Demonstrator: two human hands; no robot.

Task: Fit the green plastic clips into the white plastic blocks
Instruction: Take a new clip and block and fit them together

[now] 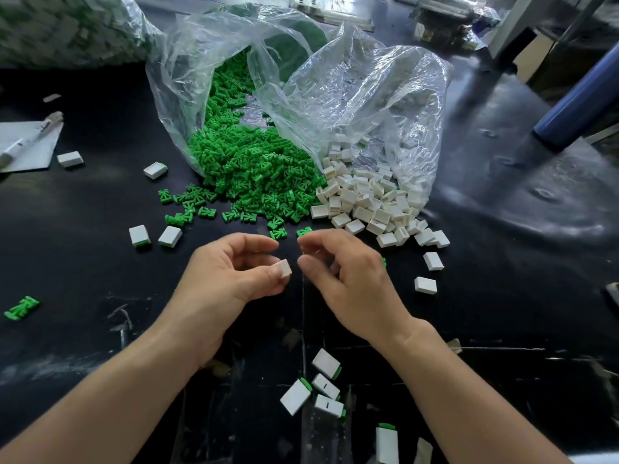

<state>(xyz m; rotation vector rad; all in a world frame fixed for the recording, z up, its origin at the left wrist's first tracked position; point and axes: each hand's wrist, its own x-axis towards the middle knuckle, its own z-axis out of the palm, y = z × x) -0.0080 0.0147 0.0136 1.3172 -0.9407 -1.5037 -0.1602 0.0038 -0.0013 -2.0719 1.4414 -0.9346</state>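
Black, scuffed worktop (100, 262) fills the frame, with 2 crumpled clear plastic bags lying open across its middle. 1 bag (187, 78) spills a heap of small green plastic clips (254, 169), the other bag (385, 95) a heap of white rectangular plastic blocks (365, 202).

Both bare forearms reach in from the near edge, the hands meeting over the worktop's centre, fingertips almost touching. The left hand (231, 272) pinches 1 held white block (284, 267) between thumb and curled fingers. The right hand (348, 276) has thumb and forefinger bent close together and the other fingers curled. A sliver of white shows behind them, but whether it grips anything cannot be told.

Toward the near edge lie 4 fitted blocks (326, 363) with green clip ends showing, and a 5th fitted block (387, 445) stands at the edge itself. 4 single blocks (170, 236) sit left of the heaps and 2 loose blocks (425, 285) right of the right hand. 1 stray green clip (21, 308) lies by the left edge, where a white marker pen (30, 139) rests on a sheet of paper (33, 157).
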